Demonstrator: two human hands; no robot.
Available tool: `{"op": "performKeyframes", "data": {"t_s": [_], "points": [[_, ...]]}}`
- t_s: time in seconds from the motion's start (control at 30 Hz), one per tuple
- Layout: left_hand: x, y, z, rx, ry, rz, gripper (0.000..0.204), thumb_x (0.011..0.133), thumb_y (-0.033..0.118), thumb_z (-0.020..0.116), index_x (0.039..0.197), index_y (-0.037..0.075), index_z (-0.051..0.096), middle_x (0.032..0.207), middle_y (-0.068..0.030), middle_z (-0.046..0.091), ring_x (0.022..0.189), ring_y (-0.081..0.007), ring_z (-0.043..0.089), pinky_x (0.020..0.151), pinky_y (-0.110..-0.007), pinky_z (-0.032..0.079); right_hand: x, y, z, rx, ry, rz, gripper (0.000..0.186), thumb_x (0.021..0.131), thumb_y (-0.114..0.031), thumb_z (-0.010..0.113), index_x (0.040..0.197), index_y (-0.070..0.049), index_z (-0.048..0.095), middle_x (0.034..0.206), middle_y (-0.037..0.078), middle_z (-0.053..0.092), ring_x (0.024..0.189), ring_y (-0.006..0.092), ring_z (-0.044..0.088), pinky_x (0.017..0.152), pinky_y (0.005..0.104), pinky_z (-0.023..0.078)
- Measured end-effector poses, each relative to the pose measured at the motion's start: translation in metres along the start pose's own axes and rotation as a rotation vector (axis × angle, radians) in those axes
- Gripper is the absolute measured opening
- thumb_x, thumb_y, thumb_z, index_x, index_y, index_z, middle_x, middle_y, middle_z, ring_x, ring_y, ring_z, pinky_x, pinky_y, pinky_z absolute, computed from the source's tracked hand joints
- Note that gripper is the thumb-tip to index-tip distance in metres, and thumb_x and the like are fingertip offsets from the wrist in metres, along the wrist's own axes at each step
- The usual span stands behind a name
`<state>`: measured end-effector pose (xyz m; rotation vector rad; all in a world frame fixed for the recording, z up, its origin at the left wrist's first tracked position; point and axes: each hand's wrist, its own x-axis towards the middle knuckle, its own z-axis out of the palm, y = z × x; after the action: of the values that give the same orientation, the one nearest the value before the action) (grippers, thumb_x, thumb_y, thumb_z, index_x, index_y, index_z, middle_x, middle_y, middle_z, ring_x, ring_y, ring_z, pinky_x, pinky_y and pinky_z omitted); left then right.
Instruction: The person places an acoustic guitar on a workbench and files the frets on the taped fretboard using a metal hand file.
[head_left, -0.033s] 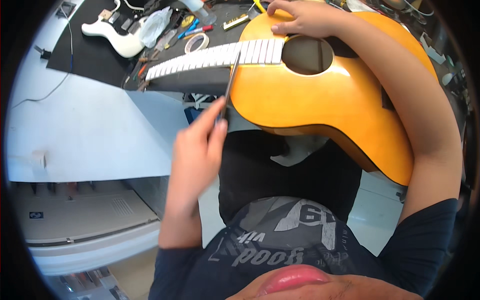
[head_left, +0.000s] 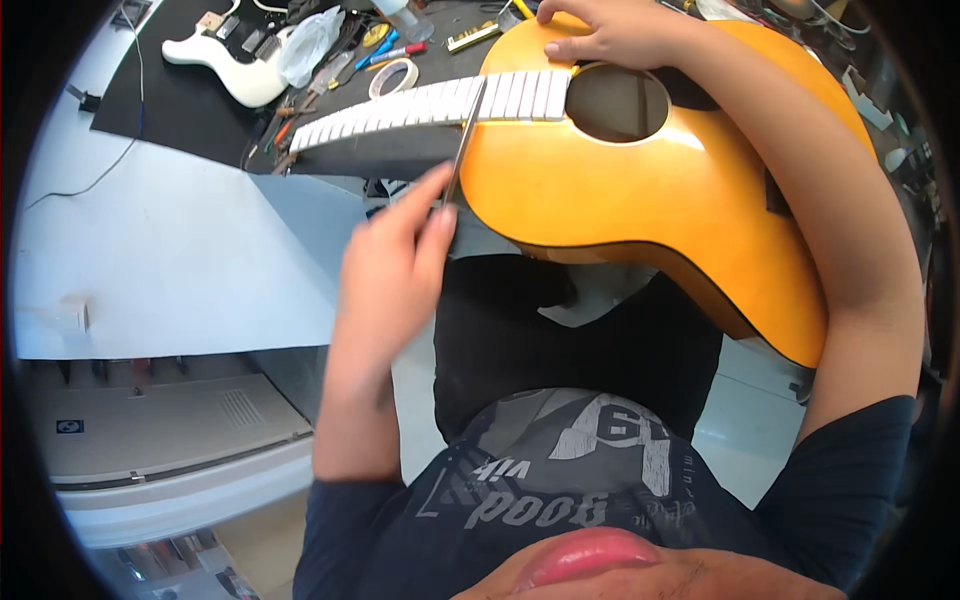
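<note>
In the head view, pinching a slim dark tool (head_left: 462, 150) between thumb and fingers of the left hand (head_left: 393, 262), slightly blurred, with the tip over the white-covered fretboard (head_left: 400, 108) near the start of the body; unclear whether touching. Resting with the right hand (head_left: 630, 38) on the far side of the yellow-orange guitar (head_left: 600, 190), thumb spread from the fingers, just beyond the sound hole (head_left: 618, 103). As for the guitar, lying face up before the torso, fretboard pointing left over the desk (head_left: 140, 110). Farther back on the desk, a tape roll (head_left: 411, 76), a red marker (head_left: 407, 50), a clear plastic bag (head_left: 311, 48) and a white electric guitar body (head_left: 225, 70).
</note>
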<state>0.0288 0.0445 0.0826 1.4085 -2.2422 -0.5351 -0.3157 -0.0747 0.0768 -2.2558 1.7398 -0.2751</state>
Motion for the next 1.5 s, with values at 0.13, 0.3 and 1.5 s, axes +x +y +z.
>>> {"op": "performKeyframes", "data": {"t_s": [0.13, 0.3, 1.5], "points": [[0.052, -0.003, 0.001, 0.064, 0.010, 0.064, 0.039, 0.107, 0.016, 0.067, 0.144, 0.004, 0.072, 0.101, -0.0250, 0.080, 0.088, -0.0389, 0.079, 0.085, -0.042, 0.060, -0.009, -0.011, -0.016, 0.063, 0.030, -0.096, 0.074, 0.104, -0.067, 0.065, 0.155, -0.014, 0.055, 0.143, 0.028, 0.069, 0.130, 0.0461, 0.067, 0.110, 0.0509, 0.050], [-0.039, 0.003, 0.000, -0.067, -0.028, -0.108, 0.041, 0.107, 0.012, 0.068, 0.148, 0.005, 0.070, 0.094, -0.0224, 0.078, 0.074, -0.0297, 0.073, 0.080, -0.036, 0.058, -0.018, -0.008, -0.009, 0.037, 0.019, -0.031, 0.074, 0.104, -0.067, 0.065, 0.155, -0.015, 0.054, 0.143, 0.028, 0.069, 0.131, 0.0459, 0.067, 0.110, 0.0511, 0.050], [0.056, 0.007, 0.001, -0.008, -0.026, 0.002, 0.040, 0.109, 0.020, 0.064, 0.145, 0.004, 0.071, 0.112, -0.0287, 0.078, 0.105, -0.0444, 0.078, 0.096, -0.046, 0.058, -0.003, -0.005, -0.009, 0.021, 0.028, -0.040, 0.075, 0.104, -0.065, 0.066, 0.156, -0.013, 0.054, 0.146, 0.029, 0.067, 0.133, 0.0458, 0.066, 0.111, 0.0505, 0.050]]}}
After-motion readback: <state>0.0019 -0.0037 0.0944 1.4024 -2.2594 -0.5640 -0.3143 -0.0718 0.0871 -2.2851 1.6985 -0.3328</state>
